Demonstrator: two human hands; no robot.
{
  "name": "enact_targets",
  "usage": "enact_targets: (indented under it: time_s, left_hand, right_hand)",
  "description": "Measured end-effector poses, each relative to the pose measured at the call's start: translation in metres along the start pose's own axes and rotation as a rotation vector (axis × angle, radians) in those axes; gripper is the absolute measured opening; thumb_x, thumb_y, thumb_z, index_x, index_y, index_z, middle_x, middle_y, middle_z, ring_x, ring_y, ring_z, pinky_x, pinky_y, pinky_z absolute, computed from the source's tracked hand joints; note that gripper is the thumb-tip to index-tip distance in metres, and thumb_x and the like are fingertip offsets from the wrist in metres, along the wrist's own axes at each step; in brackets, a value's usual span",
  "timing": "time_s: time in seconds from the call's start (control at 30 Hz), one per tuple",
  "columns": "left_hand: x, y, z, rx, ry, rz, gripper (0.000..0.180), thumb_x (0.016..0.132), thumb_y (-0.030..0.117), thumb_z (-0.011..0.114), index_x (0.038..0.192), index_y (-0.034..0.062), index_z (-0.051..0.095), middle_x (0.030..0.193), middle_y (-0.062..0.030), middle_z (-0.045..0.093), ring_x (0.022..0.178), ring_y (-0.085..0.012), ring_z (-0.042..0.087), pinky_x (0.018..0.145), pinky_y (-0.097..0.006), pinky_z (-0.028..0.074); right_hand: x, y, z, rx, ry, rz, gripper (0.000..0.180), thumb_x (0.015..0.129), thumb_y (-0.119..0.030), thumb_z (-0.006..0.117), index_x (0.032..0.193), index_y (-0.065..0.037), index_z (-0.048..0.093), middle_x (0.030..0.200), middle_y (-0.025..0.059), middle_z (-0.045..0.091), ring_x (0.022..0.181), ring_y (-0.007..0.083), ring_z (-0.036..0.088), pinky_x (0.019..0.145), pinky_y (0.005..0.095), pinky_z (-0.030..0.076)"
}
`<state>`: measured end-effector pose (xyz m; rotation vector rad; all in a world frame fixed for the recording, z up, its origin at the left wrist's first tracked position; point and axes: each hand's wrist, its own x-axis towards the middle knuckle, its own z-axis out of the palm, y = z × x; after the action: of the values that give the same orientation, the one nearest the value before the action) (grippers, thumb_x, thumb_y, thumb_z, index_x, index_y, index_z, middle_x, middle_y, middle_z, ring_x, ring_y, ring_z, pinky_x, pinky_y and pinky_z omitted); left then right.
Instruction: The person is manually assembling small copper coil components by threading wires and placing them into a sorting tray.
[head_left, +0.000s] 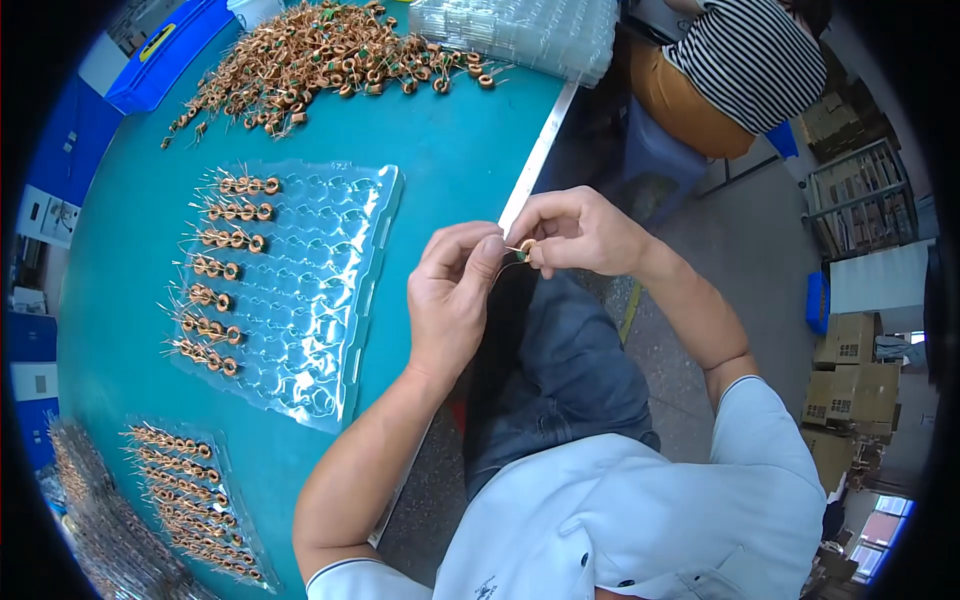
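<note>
Just past the table edge, my right hand [590,235] pinches a small copper-wound ring coil [525,250] with a bit of green on it. My left hand [455,285] is closed at the coil's thin wire leads, thumb against forefinger; a loose lead curves down below the fingertips. On the green table to the left lies a clear plastic blister tray [310,270]. Its left-hand pockets hold rows of similar ring coils [215,268], their leads pointing left, while the pockets on its right side hold none.
A big heap of loose coils [320,60] covers the table's far side, beside stacked clear trays [520,35] and a blue bin [170,50]. A filled tray [195,500] and a tray stack [110,520] lie near left. Another person [740,70] sits at far right.
</note>
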<state>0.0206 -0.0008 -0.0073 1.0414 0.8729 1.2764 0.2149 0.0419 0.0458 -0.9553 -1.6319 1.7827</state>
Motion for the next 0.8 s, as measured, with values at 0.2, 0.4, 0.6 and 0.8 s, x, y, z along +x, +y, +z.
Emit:
enact_targets:
  time_s: [0.2, 0.4, 0.6, 0.8]
  left_hand:
    - [-0.003, 0.003, 0.001, 0.159, 0.012, 0.11, 0.021, 0.096, 0.017, 0.063, 0.09, -0.0017, 0.07, 0.11, -0.0104, 0.06, 0.09, -0.0116, 0.059, 0.075, -0.023, 0.05]
    - [-0.003, 0.006, -0.003, 0.377, 0.019, 0.258, 0.019, 0.094, 0.015, 0.065, 0.089, -0.0029, 0.069, 0.105, -0.0097, 0.058, 0.094, -0.0139, 0.057, 0.077, -0.026, 0.049]
    - [-0.003, 0.002, 0.003, 0.149, 0.044, 0.076, 0.032, 0.094, 0.017, 0.067, 0.118, -0.0015, 0.057, 0.098, -0.0038, 0.062, 0.08, -0.0085, 0.058, 0.068, -0.021, 0.048]
    - [-0.003, 0.008, 0.01, 0.198, -0.026, -0.026, 0.034, 0.093, 0.016, 0.068, 0.12, -0.0018, 0.058, 0.095, -0.006, 0.066, 0.073, -0.0085, 0.059, 0.06, -0.02, 0.046]
  right_hand:
    - [-0.01, 0.018, 0.01, 0.063, 0.069, -0.067, 0.018, 0.083, 0.002, 0.07, 0.1, 0.004, 0.064, 0.083, 0.0048, 0.063, 0.069, 0.0104, 0.063, 0.062, 0.0236, 0.054]
    - [-0.015, 0.029, 0.013, -0.094, 0.226, -0.157, 0.017, 0.087, -0.005, 0.071, 0.1, 0.004, 0.063, 0.085, 0.0065, 0.066, 0.07, 0.0097, 0.064, 0.062, 0.0234, 0.054]
    - [-0.019, 0.031, 0.011, -0.122, 0.379, -0.309, 0.018, 0.091, -0.007, 0.068, 0.103, 0.003, 0.061, 0.087, 0.0064, 0.065, 0.072, 0.0091, 0.063, 0.063, 0.0223, 0.054]
    - [-0.024, 0.03, 0.015, -0.15, 0.36, -0.395, 0.023, 0.09, -0.008, 0.068, 0.11, 0.003, 0.063, 0.09, 0.0057, 0.064, 0.071, 0.0082, 0.063, 0.063, 0.0212, 0.054]
